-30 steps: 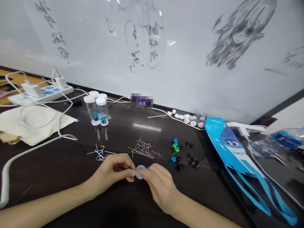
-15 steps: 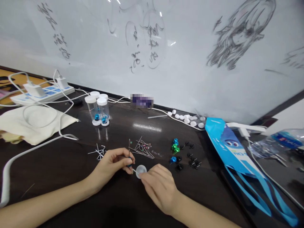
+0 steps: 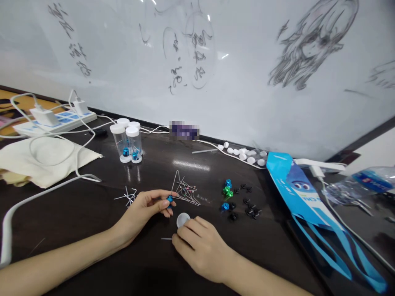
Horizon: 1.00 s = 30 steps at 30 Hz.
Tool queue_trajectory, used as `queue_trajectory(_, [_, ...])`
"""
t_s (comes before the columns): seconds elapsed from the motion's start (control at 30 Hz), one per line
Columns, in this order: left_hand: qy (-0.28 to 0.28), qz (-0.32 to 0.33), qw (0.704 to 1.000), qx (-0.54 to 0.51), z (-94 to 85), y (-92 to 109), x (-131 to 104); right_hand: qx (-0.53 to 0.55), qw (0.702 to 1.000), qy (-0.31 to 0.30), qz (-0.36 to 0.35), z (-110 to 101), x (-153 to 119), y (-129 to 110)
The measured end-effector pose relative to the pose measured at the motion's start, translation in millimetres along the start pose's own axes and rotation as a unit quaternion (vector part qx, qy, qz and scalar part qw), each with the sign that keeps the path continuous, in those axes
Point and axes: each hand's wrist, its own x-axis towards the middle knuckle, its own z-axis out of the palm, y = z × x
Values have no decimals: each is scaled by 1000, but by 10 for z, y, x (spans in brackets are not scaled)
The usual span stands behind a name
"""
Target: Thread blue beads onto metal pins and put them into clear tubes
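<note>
My left hand (image 3: pixel 157 203) is closed, pinching a small blue metal fitting (image 3: pixel 169 199) between thumb and fingers. A thin bent wire (image 3: pixel 173 181) rises from that fitting. My right hand (image 3: pixel 200 246) is closed on a thin metal rod (image 3: pixel 166 239), whose bare end sticks out to the left; the rest is hidden by the fingers. Just beyond the right fingers stands a round translucent container (image 3: pixel 183 220), partly covered by them; I cannot tell whether they touch it. Behind the left hand lie several bent wires with small coloured ends (image 3: pixel 188 193).
Small hex keys (image 3: pixel 128 197) lie left of my left hand. Blue and green fittings (image 3: pixel 227 191) and black screw-like parts (image 3: pixel 251 210) lie at right. Capped clear tubes (image 3: pixel 132 144), white caps (image 3: pixel 243 156), a power strip (image 3: pixel 64 120) and a blue strap (image 3: pixel 327 246) surround the area.
The rod has come away from the blue fitting, and my right hand has shifted down and left with it. My left hand has risen slightly, tilting the wire.
</note>
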Motion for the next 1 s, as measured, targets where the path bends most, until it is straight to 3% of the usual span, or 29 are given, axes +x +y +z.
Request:
queue_trajectory(0.43, [-20,36,998,42,4,-2,-14,-31,997,-41,56,33,-16,-18])
queue_trajectory(0.6, [-19,42,998,37,-3,-18,-2,-13,999,6,51,-7,-12,-19])
queue_trajectory(0.83, [29,88,995,39,24,23,-27,48,995,43,70,-37,-9,-13])
queue_trajectory(1.0, [6,97,994,47,50,45,-55,75,991,63,93,-71,-6,8])
